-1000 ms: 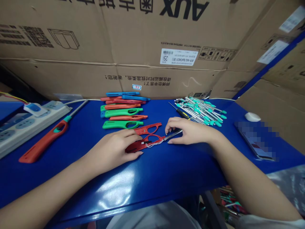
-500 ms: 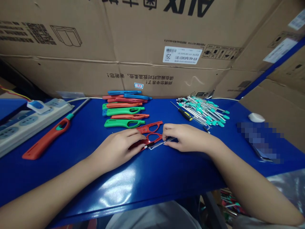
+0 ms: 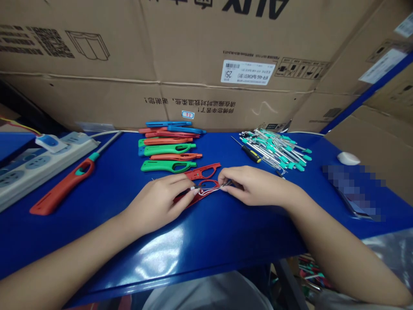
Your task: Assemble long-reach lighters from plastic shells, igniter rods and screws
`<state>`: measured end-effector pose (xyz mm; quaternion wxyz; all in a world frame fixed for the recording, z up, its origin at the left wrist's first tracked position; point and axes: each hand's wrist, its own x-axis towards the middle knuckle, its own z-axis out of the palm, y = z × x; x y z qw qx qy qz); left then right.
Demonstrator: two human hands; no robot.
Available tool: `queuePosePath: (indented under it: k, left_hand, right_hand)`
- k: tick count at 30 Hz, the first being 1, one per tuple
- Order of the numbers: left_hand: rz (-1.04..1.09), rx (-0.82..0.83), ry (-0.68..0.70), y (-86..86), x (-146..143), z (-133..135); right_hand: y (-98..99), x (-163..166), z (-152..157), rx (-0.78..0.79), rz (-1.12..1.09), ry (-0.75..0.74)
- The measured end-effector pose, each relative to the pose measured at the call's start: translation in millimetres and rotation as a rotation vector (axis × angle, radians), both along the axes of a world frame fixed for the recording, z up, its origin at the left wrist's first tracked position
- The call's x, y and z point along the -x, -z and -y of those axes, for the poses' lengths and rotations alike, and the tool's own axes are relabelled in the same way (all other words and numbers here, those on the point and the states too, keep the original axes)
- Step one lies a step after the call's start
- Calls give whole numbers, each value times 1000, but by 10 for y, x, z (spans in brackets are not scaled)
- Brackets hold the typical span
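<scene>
In the middle of the blue table, two red lighter shell halves lie one above the other: the upper half (image 3: 209,171) shows its trigger loop, while the lower half (image 3: 206,199) is partly under my left fingers. My left hand (image 3: 164,193) is closed, thumb and forefinger pinching the white end of a small dark igniter (image 3: 202,187) with white wires. Opposite it, my right hand (image 3: 254,184) pinches the wires (image 3: 213,189) close to the lower half's loop. What else the right fingertips cover is hidden.
Several coloured lighter shells (image 3: 169,149) are stacked behind my hands. A screwdriver (image 3: 251,153) lies beside a heap of metal rods with green ends (image 3: 277,148). At left are an orange lighter (image 3: 64,187) and a power strip (image 3: 38,165); a phone (image 3: 350,193) and white mouse (image 3: 348,158) are at right.
The igniter and its wires have risen from the lower shell's near edge to above its loop. My right fingers have shifted slightly left and up.
</scene>
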<state>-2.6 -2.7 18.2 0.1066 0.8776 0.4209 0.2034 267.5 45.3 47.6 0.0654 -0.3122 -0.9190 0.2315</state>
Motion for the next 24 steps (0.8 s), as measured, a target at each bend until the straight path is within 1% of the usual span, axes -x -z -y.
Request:
queuePosePath:
  k: [9,13,17,20,24]
  left_hand:
    - [52,-51,-4,-4,4,15]
    - [72,-16,-25,-21,-1,34]
    - [142,81,-77,-45,-31,36]
    - [240,220,-110,-50,-60,17]
    - [375,408,-162,-53,-87,-3]
  right_hand:
    - [15,8,-3,-79,2,-48]
    - [21,17,4,-97,4,-64]
    - [28,28,11,-122,-9,-79]
    - [40,50,13,-157,-11,-77]
    - [65,80,16,-249,-38,-85]
